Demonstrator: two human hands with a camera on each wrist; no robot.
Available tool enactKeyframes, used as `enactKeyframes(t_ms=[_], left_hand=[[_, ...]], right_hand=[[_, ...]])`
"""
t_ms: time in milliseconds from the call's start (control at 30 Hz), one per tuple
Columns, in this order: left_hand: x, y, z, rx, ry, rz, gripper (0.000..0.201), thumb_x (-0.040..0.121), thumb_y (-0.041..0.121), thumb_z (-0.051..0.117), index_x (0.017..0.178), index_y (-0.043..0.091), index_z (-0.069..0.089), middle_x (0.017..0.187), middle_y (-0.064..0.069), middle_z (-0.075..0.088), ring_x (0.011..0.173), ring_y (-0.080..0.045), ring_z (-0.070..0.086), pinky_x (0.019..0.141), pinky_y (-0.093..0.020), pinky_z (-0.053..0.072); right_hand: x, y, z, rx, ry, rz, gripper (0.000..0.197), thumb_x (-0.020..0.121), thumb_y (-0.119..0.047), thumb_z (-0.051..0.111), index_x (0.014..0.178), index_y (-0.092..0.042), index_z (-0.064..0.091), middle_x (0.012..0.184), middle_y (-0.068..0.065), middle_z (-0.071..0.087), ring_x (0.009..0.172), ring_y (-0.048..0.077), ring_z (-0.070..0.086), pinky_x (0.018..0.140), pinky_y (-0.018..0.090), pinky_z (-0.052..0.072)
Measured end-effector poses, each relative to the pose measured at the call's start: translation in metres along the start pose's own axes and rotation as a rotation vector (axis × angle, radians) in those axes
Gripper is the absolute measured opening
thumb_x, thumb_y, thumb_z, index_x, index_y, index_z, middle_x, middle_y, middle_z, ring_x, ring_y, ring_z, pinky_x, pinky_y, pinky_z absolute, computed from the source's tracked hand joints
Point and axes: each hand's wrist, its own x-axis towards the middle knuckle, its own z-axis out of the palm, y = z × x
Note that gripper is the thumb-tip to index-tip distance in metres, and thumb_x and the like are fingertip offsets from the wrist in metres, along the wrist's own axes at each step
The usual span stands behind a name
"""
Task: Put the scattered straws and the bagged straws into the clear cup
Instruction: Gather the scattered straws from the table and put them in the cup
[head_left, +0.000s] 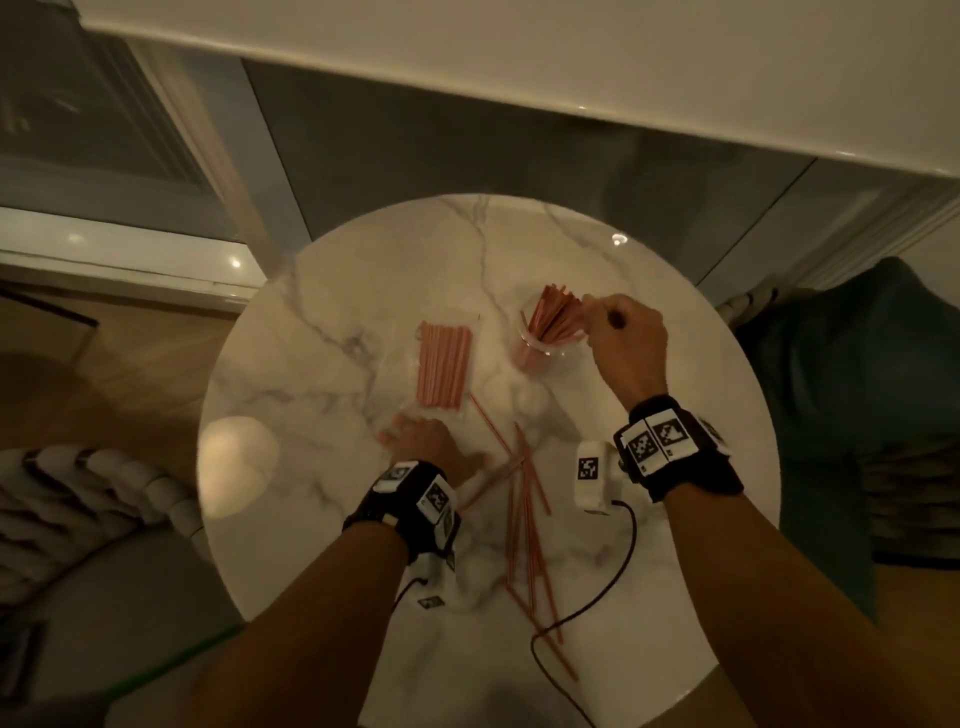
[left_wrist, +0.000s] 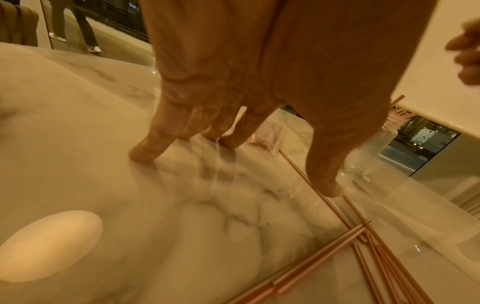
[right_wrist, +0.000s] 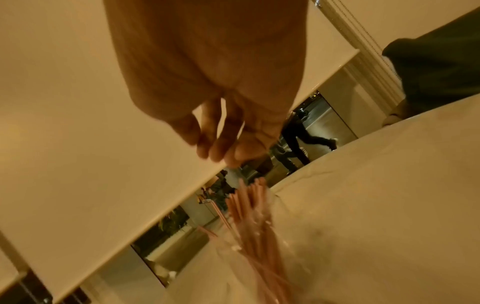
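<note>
My right hand hovers fingers loose over the cup of straws; my left hand presses flat, fingers spread, on the table beside the bag.

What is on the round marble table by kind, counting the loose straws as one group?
Clear plastic cup holding pink straws: 1
Clear plastic bag of pink straws: 1
Scatter of loose pink straws: 1 (they overlap too much to count singly)
Total: 3
</note>
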Motion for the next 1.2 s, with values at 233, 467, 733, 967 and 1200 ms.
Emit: enactKeyframes(t_ms=[233, 467, 733, 967, 1200], left_hand=[[0.0, -0.014, 0.01, -0.095, 0.146, 0.029, 0.075, 0.076, 0.065, 0.063, 0.129, 0.013, 0.051, 0.134, -0.011, 0.05, 0.123, -0.034, 0.048, 0.101, -0.048, 0.043], [-0.019, -0.002, 0.037, -0.064, 0.068, 0.075, 0.06, 0.072, 0.049, 0.078, 0.114, 0.011, 0.056, 0.118, -0.008, 0.057, 0.11, -0.032, 0.057, 0.094, -0.046, 0.049], [-0.025, 0.004, 0.056, -0.054, 0.066, 0.087, 0.035, 0.088, 0.025, 0.064, 0.117, 0.009, 0.057, 0.125, -0.012, 0.057, 0.118, -0.032, 0.053, 0.097, -0.046, 0.046], [-0.034, 0.0, 0.05, 0.087, 0.017, 0.17, 0.04, 0.093, 0.026, 0.051, 0.13, 0.008, 0.046, 0.132, -0.015, 0.052, 0.122, -0.035, 0.05, 0.101, -0.047, 0.041], [-0.031, -0.024, 0.032, -0.117, -0.01, 0.261, 0.016, 0.09, 0.018, 0.058, 0.105, 0.014, 0.053, 0.116, -0.016, 0.061, 0.095, -0.028, 0.057, 0.081, -0.033, 0.046]], right_hand=[[-0.102, 0.06, -0.003, -0.556, -0.684, 0.213, 0.043, 0.093, -0.039, 0.062, 0.072, -0.002, 0.066, 0.079, 0.012, 0.068, 0.079, 0.026, 0.064, 0.062, 0.026, 0.043], [-0.17, 0.07, 0.017, -0.705, -0.663, 0.394, 0.079, 0.075, -0.066, 0.071, 0.124, -0.007, 0.054, 0.126, 0.014, 0.059, 0.114, 0.034, 0.06, 0.084, 0.036, 0.048], [-0.178, 0.055, 0.038, -0.606, -0.542, 0.441, 0.043, 0.094, -0.022, 0.06, 0.13, -0.001, 0.05, 0.136, 0.021, 0.052, 0.125, 0.039, 0.053, 0.1, 0.04, 0.046], [-0.163, 0.054, 0.03, -0.539, -0.679, 0.48, 0.045, 0.087, -0.028, 0.067, 0.122, -0.001, 0.057, 0.126, 0.019, 0.062, 0.113, 0.036, 0.062, 0.089, 0.038, 0.055], [-0.138, 0.066, 0.012, -0.214, -0.622, 0.549, 0.021, 0.097, -0.028, 0.052, 0.083, -0.013, 0.048, 0.078, 0.01, 0.06, 0.062, 0.026, 0.06, 0.052, 0.033, 0.055]])
